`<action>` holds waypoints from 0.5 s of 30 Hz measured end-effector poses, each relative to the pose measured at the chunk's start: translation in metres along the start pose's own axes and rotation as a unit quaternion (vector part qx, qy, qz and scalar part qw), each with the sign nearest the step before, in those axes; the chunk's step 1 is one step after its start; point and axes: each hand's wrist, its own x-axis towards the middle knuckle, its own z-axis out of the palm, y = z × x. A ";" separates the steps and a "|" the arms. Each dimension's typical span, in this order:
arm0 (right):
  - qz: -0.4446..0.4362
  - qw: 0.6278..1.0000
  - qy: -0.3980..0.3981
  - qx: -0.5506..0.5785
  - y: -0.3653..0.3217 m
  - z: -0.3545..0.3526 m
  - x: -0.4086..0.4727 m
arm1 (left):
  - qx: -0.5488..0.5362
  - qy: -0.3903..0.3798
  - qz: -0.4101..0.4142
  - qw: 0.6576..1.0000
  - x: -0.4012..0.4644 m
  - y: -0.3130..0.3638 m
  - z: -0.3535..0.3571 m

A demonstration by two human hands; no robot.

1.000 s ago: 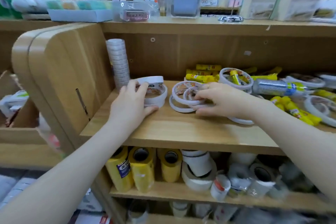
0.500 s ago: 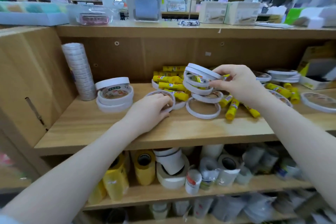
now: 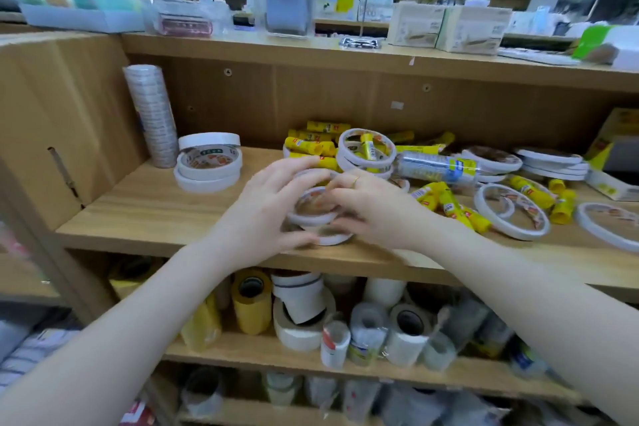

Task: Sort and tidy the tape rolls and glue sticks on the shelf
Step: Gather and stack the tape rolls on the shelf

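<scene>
Hands meet over a small pile of thin white tape rolls [image 3: 313, 209] near the front edge of the wooden shelf [image 3: 145, 218]. The left hand [image 3: 266, 214] curls its fingers round the pile's left side, and the right hand [image 3: 373, 211], wearing a ring, seems to grip the right side, though blur hides the fingertips. Stacked tape rolls [image 3: 208, 166] sit to the left; yellow glue sticks [image 3: 307, 145] lie scattered behind.
</scene>
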 end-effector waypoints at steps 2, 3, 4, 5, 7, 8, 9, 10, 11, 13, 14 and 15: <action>-0.002 0.997 -0.017 0.079 -0.001 -0.003 0.000 | -0.009 -0.038 0.003 0.999 0.003 0.004 -0.003; 0.018 0.994 0.008 0.104 0.004 -0.006 0.000 | -0.034 -0.064 -0.030 0.997 0.004 0.008 -0.004; 0.052 0.991 0.047 0.116 0.011 -0.009 0.000 | -0.049 -0.088 -0.070 0.992 0.005 0.012 -0.006; 0.097 0.985 0.087 0.112 0.021 -0.012 -0.001 | -0.035 -0.110 -0.096 0.989 0.005 0.014 -0.005; 0.192 0.974 0.111 0.055 0.042 -0.015 -0.003 | 0.013 -0.138 -0.093 0.986 0.004 0.016 -0.004; 0.230 0.968 0.094 0.032 0.051 -0.015 -0.005 | 0.009 -0.141 -0.083 0.986 0.004 0.016 -0.004; 0.261 0.963 0.068 0.018 0.058 -0.014 -0.005 | -0.007 -0.139 -0.077 0.987 0.005 0.016 -0.005; 0.280 0.959 0.044 0.008 0.063 -0.013 -0.006 | -0.026 -0.139 -0.072 0.987 0.005 0.015 -0.005; 0.286 0.958 0.027 -0.007 0.066 -0.011 -0.005 | -0.041 -0.139 -0.069 0.987 0.006 0.013 -0.006; 0.277 0.959 0.009 -0.052 0.069 -0.007 -0.003 | -0.057 -0.130 -0.074 0.987 0.009 0.013 -0.007; 0.273 0.959 0.006 -0.072 0.069 -0.007 -0.001 | -0.057 -0.124 -0.086 0.987 0.011 0.015 -0.008; 0.271 0.959 0.001 -0.081 0.068 -0.008 0.001 | -0.056 -0.121 -0.100 0.986 0.013 0.016 -0.009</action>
